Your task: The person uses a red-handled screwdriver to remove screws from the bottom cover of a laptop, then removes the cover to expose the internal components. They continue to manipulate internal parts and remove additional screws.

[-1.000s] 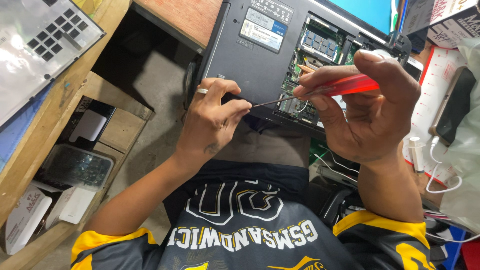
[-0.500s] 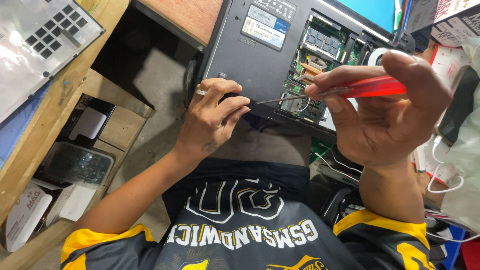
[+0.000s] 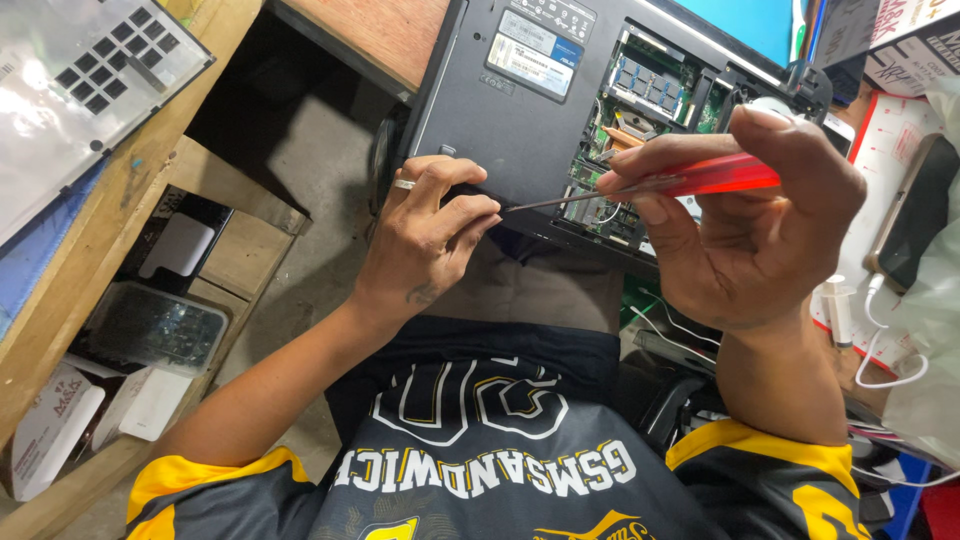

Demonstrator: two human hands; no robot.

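An upturned dark grey laptop (image 3: pixel 520 110) lies in front of me with its bottom panel off, baring green circuit boards and memory modules (image 3: pixel 640 80). My right hand (image 3: pixel 750 230) grips a screwdriver with a clear red handle (image 3: pixel 715 176); its thin metal shaft runs left to the laptop's near edge. My left hand (image 3: pixel 425 235), a ring on one finger, pinches the shaft's tip against that edge with thumb and fingertips.
A wooden table (image 3: pixel 150 180) on the left carries a silver panel with square cut-outs (image 3: pixel 85 65). The shelf beneath holds a clear plastic box (image 3: pixel 150 325) and white cartons (image 3: pixel 60 420). At the right lie a dark phone (image 3: pixel 915 215), white cables (image 3: pixel 880 330) and a plastic bag.
My right hand has drifted right and slightly up with the screwdriver. My left hand stays at the laptop's near edge, fingertips on the shaft's tip.
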